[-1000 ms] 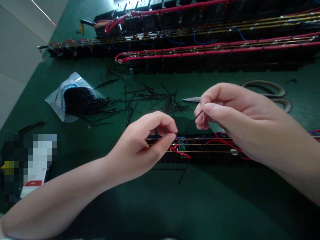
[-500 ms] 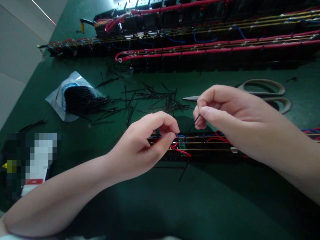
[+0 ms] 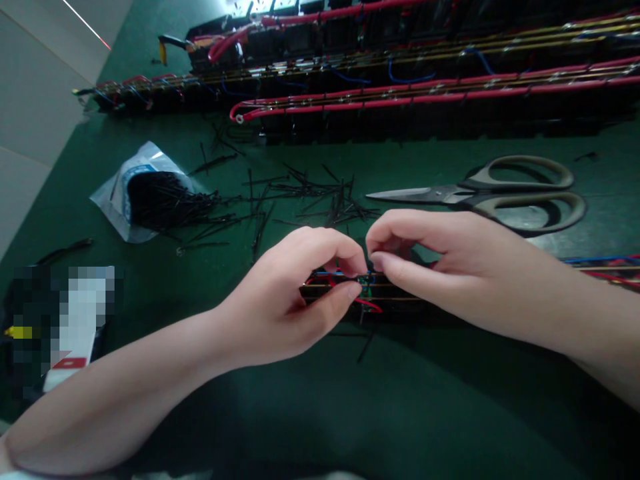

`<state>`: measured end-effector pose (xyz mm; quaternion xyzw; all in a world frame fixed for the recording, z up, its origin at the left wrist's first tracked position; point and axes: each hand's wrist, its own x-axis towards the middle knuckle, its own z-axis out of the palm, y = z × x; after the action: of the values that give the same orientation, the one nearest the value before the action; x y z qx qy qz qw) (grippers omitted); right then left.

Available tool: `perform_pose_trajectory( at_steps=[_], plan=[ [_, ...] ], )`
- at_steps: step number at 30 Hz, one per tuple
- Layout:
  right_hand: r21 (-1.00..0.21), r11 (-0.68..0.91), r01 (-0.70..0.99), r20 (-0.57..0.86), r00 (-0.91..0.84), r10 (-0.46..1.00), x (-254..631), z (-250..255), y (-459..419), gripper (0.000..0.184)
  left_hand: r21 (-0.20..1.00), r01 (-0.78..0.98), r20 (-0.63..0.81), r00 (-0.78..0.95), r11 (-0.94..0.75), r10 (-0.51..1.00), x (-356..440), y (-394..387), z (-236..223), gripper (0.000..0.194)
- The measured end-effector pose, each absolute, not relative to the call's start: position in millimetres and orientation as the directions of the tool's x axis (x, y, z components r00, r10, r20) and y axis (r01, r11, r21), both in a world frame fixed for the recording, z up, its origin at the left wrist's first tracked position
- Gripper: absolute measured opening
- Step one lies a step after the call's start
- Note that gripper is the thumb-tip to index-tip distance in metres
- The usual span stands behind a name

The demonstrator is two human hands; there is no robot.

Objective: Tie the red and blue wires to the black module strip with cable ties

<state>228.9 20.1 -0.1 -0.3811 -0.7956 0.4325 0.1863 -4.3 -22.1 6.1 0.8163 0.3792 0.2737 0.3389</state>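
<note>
A long black assembly (image 3: pixel 395 293) with brass-coloured rods runs crosswise under both hands. Red and blue wires and a small green circuit board (image 3: pixel 367 288) show at its middle. My left hand (image 3: pixel 305 290) curls over the board from the left, with a small gap between thumb and index fingertip and nothing visible in it. Close to those fingertips, my right hand (image 3: pixel 440 267) pinches thumb and index together above the board. The thin black cable tie in that pinch is mostly hidden now. Loose cable ties (image 3: pixel 340 203) lie just behind the hands.
Scissors (image 3: pixel 430 195) lie behind my right hand, points to the left. A clear bag (image 3: pixel 115 200) spills black cable ties at the left. Long assemblies with red cables (image 3: pixel 360 107) stretch across the back. A blurred-out object (image 3: pixel 83 313) sits at the left on the green table (image 3: pixel 320 413).
My right hand has come left and down to my left hand, uncovering the scissors. My left hand has shifted slightly right, and its thumb and index finger have parted a little.
</note>
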Motion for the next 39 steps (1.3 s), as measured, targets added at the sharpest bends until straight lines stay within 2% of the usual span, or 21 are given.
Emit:
perform_pose_trajectory(
  at_steps=[8, 15, 19, 24, 32, 39],
  plan=[
    [-0.844, 0.333, 0.421, -0.034, -0.662, 0.749, 230, -5, 19, 0.021, 0.45, 0.503, 0.314, 0.685, -0.738, 0.658, -4, -32, -3, 0.02],
    [-0.836, 0.32, 0.446, -0.066, -0.661, 0.748, 228, 0, 18, 0.021, 0.235, 0.511, 0.266, 0.784, -0.827, 0.56, -3, -33, -5, 0.024],
    [-0.839, 0.315, 0.444, -0.071, -0.663, 0.745, 229, -1, 17, 0.021, 0.119, 0.52, 0.29, 0.797, -0.846, 0.53, -1, -34, -7, 0.021],
    [-0.85, 0.342, 0.401, -0.019, -0.672, 0.74, 230, -4, 18, 0.02, 0.072, 0.529, 0.319, 0.791, -0.846, 0.522, 2, -34, -10, 0.017],
    [-0.844, 0.345, 0.411, -0.023, -0.67, 0.742, 230, -2, 18, 0.022, 0.083, 0.513, 0.251, 0.819, -0.855, 0.516, 1, -35, -6, 0.017],
    [-0.837, 0.35, 0.421, -0.031, -0.674, 0.738, 228, 1, 19, 0.021, 0.065, 0.507, 0.268, 0.821, -0.86, 0.504, 1, -36, -8, 0.015]
  ],
)
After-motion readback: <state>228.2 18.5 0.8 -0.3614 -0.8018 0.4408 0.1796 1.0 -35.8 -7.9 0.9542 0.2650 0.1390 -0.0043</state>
